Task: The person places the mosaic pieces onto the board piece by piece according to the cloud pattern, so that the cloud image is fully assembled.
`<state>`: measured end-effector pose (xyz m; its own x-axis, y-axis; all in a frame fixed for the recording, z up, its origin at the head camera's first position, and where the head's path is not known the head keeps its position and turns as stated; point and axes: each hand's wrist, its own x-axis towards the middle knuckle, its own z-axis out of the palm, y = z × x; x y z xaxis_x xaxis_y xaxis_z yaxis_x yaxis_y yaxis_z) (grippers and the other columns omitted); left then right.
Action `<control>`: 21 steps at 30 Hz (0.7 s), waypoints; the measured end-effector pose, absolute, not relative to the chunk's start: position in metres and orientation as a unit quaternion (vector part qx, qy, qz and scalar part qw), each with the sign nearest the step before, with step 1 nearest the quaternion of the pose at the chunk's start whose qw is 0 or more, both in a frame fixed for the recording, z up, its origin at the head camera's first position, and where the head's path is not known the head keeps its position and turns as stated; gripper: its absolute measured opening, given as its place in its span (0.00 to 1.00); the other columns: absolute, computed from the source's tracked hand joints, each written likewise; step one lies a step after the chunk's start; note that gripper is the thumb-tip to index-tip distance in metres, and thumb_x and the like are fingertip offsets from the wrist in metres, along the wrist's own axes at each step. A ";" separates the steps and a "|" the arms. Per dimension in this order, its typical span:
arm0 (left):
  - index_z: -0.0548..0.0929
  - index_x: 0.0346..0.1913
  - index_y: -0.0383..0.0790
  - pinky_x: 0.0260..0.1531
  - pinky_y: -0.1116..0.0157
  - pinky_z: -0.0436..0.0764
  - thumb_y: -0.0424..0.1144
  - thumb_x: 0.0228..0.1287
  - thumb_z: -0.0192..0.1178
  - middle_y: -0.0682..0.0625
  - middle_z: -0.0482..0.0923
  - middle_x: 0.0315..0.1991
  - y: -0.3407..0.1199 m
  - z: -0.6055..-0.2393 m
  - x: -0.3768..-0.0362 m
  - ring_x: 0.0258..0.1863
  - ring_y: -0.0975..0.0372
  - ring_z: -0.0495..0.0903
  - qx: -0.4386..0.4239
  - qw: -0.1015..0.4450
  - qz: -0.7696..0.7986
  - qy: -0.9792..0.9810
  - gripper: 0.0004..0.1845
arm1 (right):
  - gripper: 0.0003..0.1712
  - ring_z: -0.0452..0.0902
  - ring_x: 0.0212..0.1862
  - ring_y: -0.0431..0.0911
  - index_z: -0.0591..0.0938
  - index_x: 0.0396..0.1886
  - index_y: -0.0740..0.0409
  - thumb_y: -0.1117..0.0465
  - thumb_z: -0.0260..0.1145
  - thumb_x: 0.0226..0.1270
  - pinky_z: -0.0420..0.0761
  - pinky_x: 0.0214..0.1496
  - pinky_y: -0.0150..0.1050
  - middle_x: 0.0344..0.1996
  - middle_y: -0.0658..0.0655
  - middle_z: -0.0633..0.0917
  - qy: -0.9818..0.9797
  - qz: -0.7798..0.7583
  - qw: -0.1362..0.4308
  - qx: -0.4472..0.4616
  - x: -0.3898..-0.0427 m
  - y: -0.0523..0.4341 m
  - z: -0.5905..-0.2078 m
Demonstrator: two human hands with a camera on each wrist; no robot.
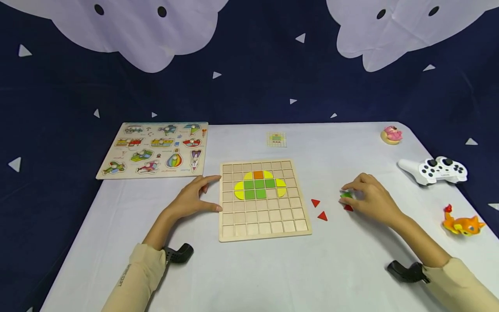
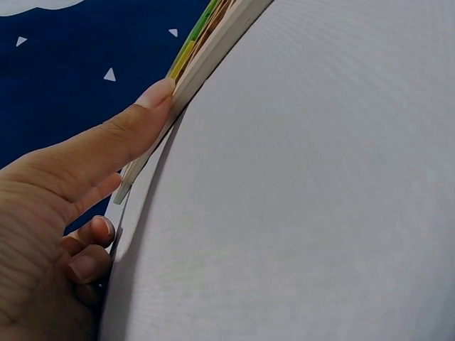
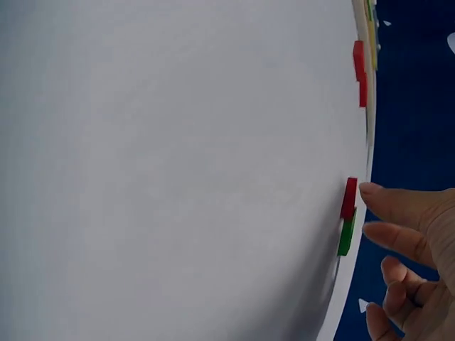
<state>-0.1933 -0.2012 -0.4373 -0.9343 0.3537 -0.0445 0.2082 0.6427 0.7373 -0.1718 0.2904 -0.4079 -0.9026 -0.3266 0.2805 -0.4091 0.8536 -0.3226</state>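
Your right hand (image 1: 370,199) covers most of the small green tile (image 1: 345,195) — the tiny pattern card's (image 1: 277,139) picture stays unreadable.

Brightness: the head view is evenly and softly lit, with the white table (image 1: 249,268) bright and the dark blue backdrop (image 1: 273,78) much dimmer.
Light source: it seems to come from overhead; no lamp shows.
Shadows: faint, short ones lie beneath the left hand (image 1: 192,200) and right hand (image 1: 370,200).
Glare: none; the tabletop is pale but not blown out.
Distortion: the head view bends at its edges, so the table's sides splay outward.
Wrist views: both are tilted, and the table fills them as a flat grey-white field.
Focus: the near fingers (image 2: 106,145) look soft, and fine moiré ripples cross the cloth in the left wrist view.
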 end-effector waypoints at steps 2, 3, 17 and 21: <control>0.72 0.70 0.48 0.38 0.59 0.61 0.51 0.42 0.81 0.49 0.62 0.37 -0.201 -0.437 -0.193 0.37 0.58 0.63 0.154 0.092 0.393 0.902 0.49 | 0.17 0.65 0.35 0.44 0.89 0.37 0.61 0.61 0.81 0.46 0.64 0.36 0.37 0.30 0.53 0.75 -0.959 0.188 0.111 0.179 -0.170 0.294 -0.408; 0.72 0.70 0.48 0.38 0.59 0.61 0.51 0.42 0.81 0.49 0.62 0.37 -0.201 -0.437 -0.193 0.37 0.58 0.63 0.154 0.092 0.392 0.902 0.49 | 0.17 0.65 0.35 0.45 0.89 0.37 0.61 0.61 0.81 0.47 0.64 0.36 0.38 0.30 0.53 0.75 -0.961 0.187 0.109 0.171 -0.169 0.296 -0.408; 0.72 0.70 0.48 0.38 0.59 0.61 0.50 0.41 0.81 0.49 0.63 0.36 -0.201 -0.435 -0.193 0.36 0.58 0.63 0.152 0.089 0.393 0.902 0.49 | 0.11 0.70 0.33 0.44 0.88 0.30 0.61 0.59 0.78 0.51 0.70 0.35 0.40 0.30 0.52 0.76 -0.968 0.187 0.077 0.150 -0.170 0.303 -0.408; 0.72 0.70 0.48 0.39 0.58 0.61 0.51 0.42 0.81 0.49 0.62 0.36 -0.200 -0.434 -0.193 0.36 0.59 0.63 0.156 0.088 0.393 0.902 0.49 | 0.09 0.70 0.33 0.43 0.88 0.27 0.58 0.59 0.79 0.50 0.70 0.34 0.38 0.30 0.49 0.76 -0.966 0.184 0.082 0.160 -0.171 0.301 -0.407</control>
